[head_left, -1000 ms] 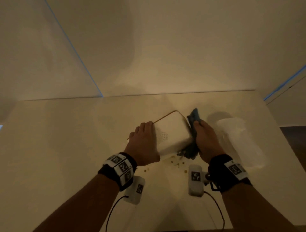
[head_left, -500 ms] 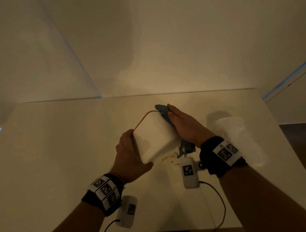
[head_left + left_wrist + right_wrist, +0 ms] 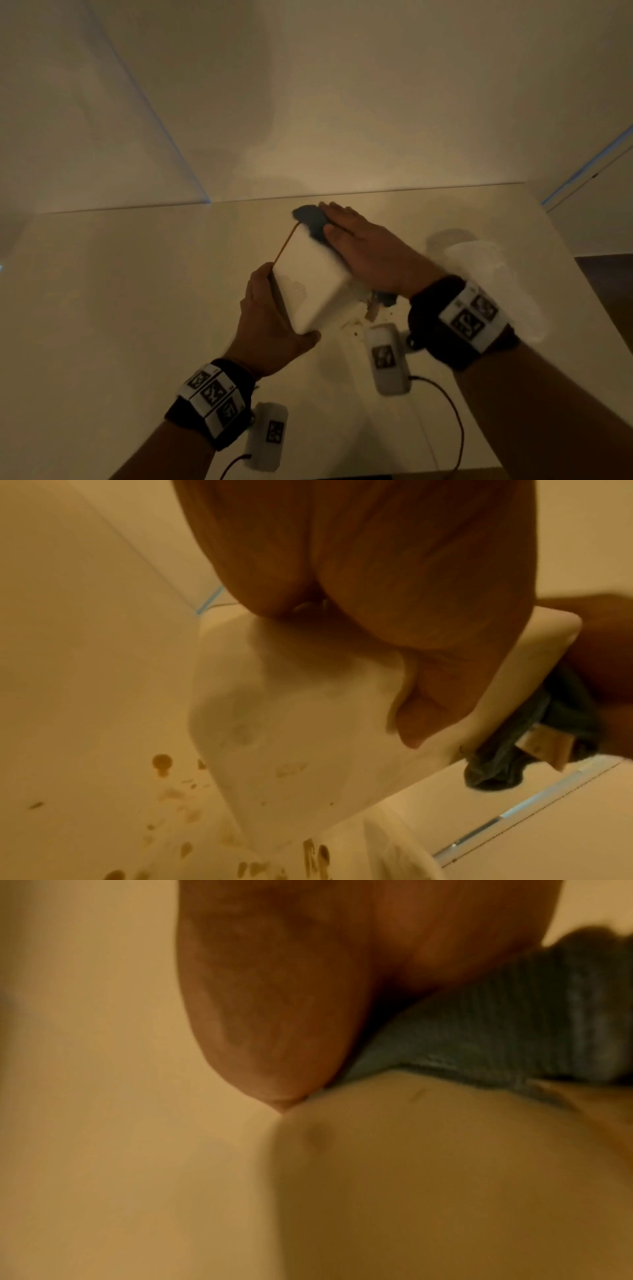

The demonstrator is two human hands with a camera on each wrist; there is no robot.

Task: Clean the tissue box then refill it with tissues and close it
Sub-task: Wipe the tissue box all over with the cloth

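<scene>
A white tissue box (image 3: 310,274) with a thin wooden rim is lifted and tilted over the table. My left hand (image 3: 270,322) grips its near left end, thumb under the corner; the left wrist view shows the box (image 3: 291,723) with my thumb across its edge. My right hand (image 3: 359,246) lies flat with straight fingers and presses a dark blue cloth (image 3: 313,219) against the box's right side. The cloth (image 3: 479,1020) shows under the palm in the right wrist view, on the box (image 3: 445,1177). A clear pack of tissues (image 3: 493,284) lies to the right.
Brown crumbs and stains (image 3: 356,329) speckle the white table (image 3: 120,291) under the box, also as crumbs (image 3: 171,791) in the left wrist view. A wall stands close behind the table. The table's right edge (image 3: 565,246) runs past the tissue pack.
The left hand has lifted and tilted the box, shifting its grip to the near end. The right hand has slid the cloth along the box's side toward the far end, fingers flattening.
</scene>
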